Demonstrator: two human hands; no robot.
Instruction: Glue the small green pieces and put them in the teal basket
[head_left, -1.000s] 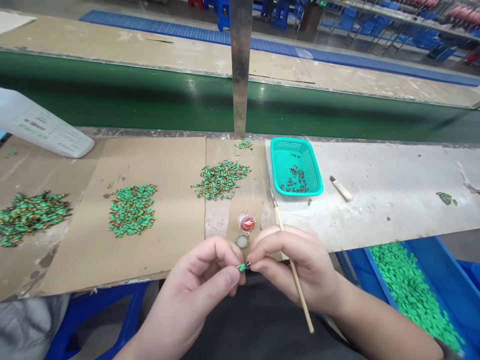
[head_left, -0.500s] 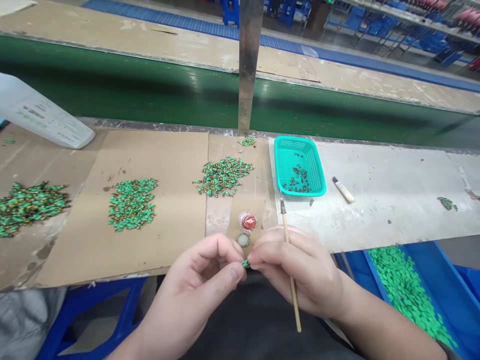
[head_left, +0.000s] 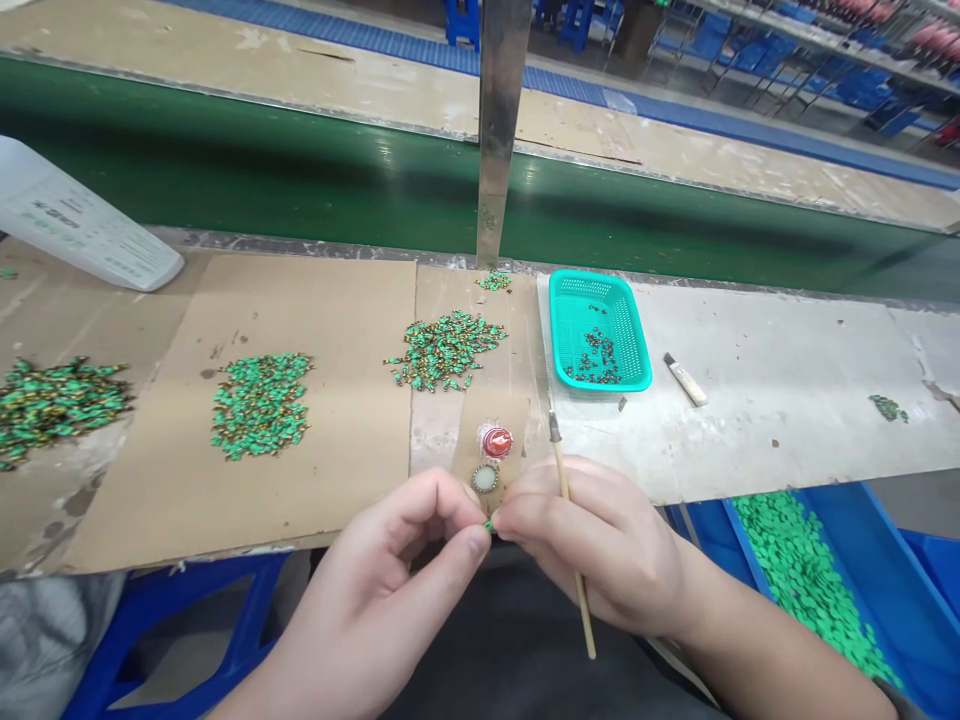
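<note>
My left hand [head_left: 409, 570] pinches a small green piece [head_left: 489, 526] between thumb and forefinger; most of it is hidden by the fingertips. From the other side, the thumb and forefinger of my right hand [head_left: 592, 540] close on the same piece. A thin wooden paintbrush [head_left: 573, 530] also sits in my right hand, its dark tip pointing away from me. Just beyond my fingertips lie a bottle cap [head_left: 486, 479] with pale content and a red cap [head_left: 496, 441]. Farther off is a pile of green and gold-brown pieces [head_left: 450, 350].
A turquoise basket [head_left: 637, 350] with small dark pieces stands behind my right hand, near a short pale dark-tipped tool [head_left: 686, 380]. More piles [head_left: 261, 405] lie left, below a white bottle [head_left: 90, 220]. A metal post [head_left: 499, 130] rises behind. Blue trays [head_left: 862, 540] hold green discs.
The brush has swung slightly left with my right hand, and the green piece shows less between the fingertips. Both hands stay together in the same place.
</note>
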